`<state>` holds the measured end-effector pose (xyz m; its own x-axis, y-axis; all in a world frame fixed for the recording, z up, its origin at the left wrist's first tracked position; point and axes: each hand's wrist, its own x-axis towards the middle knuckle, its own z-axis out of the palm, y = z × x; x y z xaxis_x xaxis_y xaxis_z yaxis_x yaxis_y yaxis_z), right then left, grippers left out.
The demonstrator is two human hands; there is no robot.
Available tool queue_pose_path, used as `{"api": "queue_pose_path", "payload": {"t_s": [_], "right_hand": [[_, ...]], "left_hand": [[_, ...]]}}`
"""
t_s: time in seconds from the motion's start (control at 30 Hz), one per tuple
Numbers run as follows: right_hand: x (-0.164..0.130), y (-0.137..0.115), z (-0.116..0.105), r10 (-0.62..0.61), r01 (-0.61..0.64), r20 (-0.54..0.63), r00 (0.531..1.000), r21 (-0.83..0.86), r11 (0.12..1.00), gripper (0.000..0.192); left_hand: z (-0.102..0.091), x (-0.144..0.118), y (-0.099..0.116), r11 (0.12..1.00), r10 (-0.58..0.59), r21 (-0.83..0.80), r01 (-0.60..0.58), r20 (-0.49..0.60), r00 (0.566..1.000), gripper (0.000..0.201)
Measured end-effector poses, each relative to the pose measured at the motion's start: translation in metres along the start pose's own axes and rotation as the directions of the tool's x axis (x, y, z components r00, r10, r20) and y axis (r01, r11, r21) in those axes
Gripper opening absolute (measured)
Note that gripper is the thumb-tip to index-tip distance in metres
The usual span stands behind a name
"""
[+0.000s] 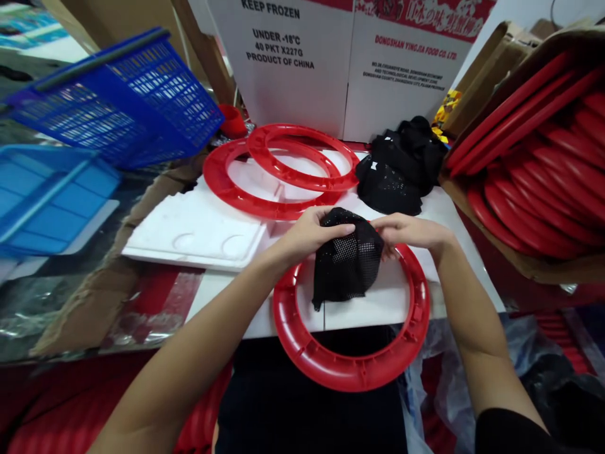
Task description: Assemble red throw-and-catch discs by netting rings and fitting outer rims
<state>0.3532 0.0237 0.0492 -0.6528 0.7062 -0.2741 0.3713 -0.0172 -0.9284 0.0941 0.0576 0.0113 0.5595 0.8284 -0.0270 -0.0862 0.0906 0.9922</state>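
Observation:
A piece of black mesh fabric hangs from my left hand, pinched between thumb and fingers at its top. My right hand is at the fabric's right edge, its fingers closed and partly hidden behind the cloth. Under both hands lies a red plastic ring, its ribbed side up and its near rim jutting past the table edge. The mesh covers part of the ring's opening. Beyond my right hand sits a pile of black mesh pieces with small white tags.
Two overlapping red rings lie farther back beside a white foam slab. On the right, a cardboard box holds many red rings. A blue basket and a light blue tray stand left. A white carton rises behind.

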Motion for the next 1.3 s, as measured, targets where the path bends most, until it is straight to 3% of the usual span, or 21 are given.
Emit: {"api": "queue_pose_path", "payload": {"t_s": [0.1,0.23,0.3,0.37,0.4,0.47,0.53,0.57,0.63,0.67,0.73,0.8,0.83,0.87,0.93,0.97,1.0,1.07,1.13,1.23,1.3], "right_hand": [[-0.009,-0.005,-0.003,-0.042,0.044,0.019,0.999,-0.148,0.988,0.039],[-0.034,-0.005,-0.018,-0.149,0.14,-0.227,0.962,-0.054,0.989,0.029],[-0.042,-0.001,-0.026,-0.137,0.111,-0.302,0.943,-0.102,0.989,0.03],[-0.043,0.003,-0.027,-0.02,-0.091,-0.355,0.935,-0.293,0.952,0.041],[-0.04,0.006,-0.024,0.083,-0.244,-0.379,0.922,-0.402,0.882,0.05],[-0.03,0.01,-0.016,0.281,-0.484,-0.412,0.867,-0.559,0.673,0.058],[-0.015,0.014,-0.005,0.385,-0.548,-0.392,0.836,-0.635,0.544,0.05],[-0.006,0.016,0.0,0.346,-0.517,-0.385,0.855,-0.666,0.537,0.044],[0.013,0.017,0.006,0.076,-0.374,-0.406,0.911,-0.733,0.569,0.044],[0.021,0.018,0.007,-0.099,-0.282,-0.408,0.908,-0.767,0.576,0.047],[0.029,0.017,0.004,-0.374,-0.122,-0.419,0.827,-0.784,0.609,0.046],[0.024,0.015,-0.003,-0.41,-0.017,-0.466,0.784,-0.677,0.736,0.04],[0.018,0.014,-0.007,-0.357,0.029,-0.462,0.812,-0.58,0.814,0.042],[0.009,0.012,-0.011,-0.286,0.066,-0.41,0.866,-0.472,0.879,0.048],[-0.008,0.008,-0.016,-0.135,0.086,-0.141,0.981,-0.305,0.948,0.05],[-0.013,0.006,-0.017,-0.06,0.068,0.037,0.998,-0.265,0.962,0.048],[-0.017,0.005,-0.016,0.011,0.037,0.188,0.982,-0.251,0.967,0.047],[-0.016,0.003,-0.011,0.113,-0.015,0.374,0.92,-0.256,0.966,0.047],[-0.011,0.002,-0.005,0.12,-0.01,0.415,0.902,-0.257,0.966,0.038],[-0.008,0.003,-0.005,0.018,0.059,0.243,0.97,-0.306,0.95,0.028],[-0.011,0.007,-0.013,-0.091,0.068,-0.067,0.994,-0.287,0.956,0.032]], "left_hand": [[-0.002,0.0,0.005,0.995,0.033,0.096,-0.03,-0.03,0.999,0.04],[-0.014,-0.004,0.018,0.999,0.047,-0.008,-0.047,0.042,0.998,0.046],[-0.019,-0.005,0.02,0.998,0.062,-0.014,-0.061,0.134,0.989,0.062],[-0.019,-0.005,0.015,0.988,0.081,0.11,-0.107,0.222,0.972,0.081],[-0.016,-0.003,0.011,0.969,0.089,0.205,-0.137,0.23,0.969,0.083],[-0.01,0.0,0.003,0.901,0.131,0.393,-0.181,0.15,0.98,0.07],[-0.005,0.003,-0.002,0.829,0.21,0.523,-0.197,0.037,0.977,0.042],[-0.004,0.003,-0.001,0.794,0.262,0.569,-0.215,-0.001,0.965,0.028],[-0.003,0.001,0.004,0.727,0.378,0.621,-0.292,-0.008,0.926,0.018],[-0.002,-0.002,0.008,0.687,0.44,0.639,-0.346,0.014,0.898,0.019],[0.003,-0.011,0.017,0.548,0.558,0.695,-0.466,0.112,0.822,0.016],[0.013,-0.022,0.024,0.329,0.608,0.752,-0.57,0.293,0.738,0.005],[0.02,-0.027,0.026,0.209,0.594,0.762,-0.614,0.399,0.698,0.007],[0.027,-0.032,0.025,0.103,0.562,0.753,-0.649,0.495,0.663,0.016],[0.042,-0.037,0.021,-0.036,0.483,0.73,-0.683,0.611,0.627,0.031],[0.047,-0.038,0.018,-0.073,0.448,0.737,-0.672,0.627,0.638,0.035],[0.05,-0.038,0.016,-0.093,0.415,0.76,-0.643,0.616,0.669,0.036],[0.048,-0.034,0.016,-0.065,0.305,0.834,-0.549,0.54,0.784,0.027],[0.038,-0.022,0.025,0.084,0.14,0.89,-0.448,0.435,0.89,0.011],[0.021,0.015,0.05,0.445,-0.035,0.832,-0.331,0.386,0.922,0.022],[0.023,0.05,0.066,0.611,0.019,0.736,-0.289,0.352,0.936,0.03]]}}
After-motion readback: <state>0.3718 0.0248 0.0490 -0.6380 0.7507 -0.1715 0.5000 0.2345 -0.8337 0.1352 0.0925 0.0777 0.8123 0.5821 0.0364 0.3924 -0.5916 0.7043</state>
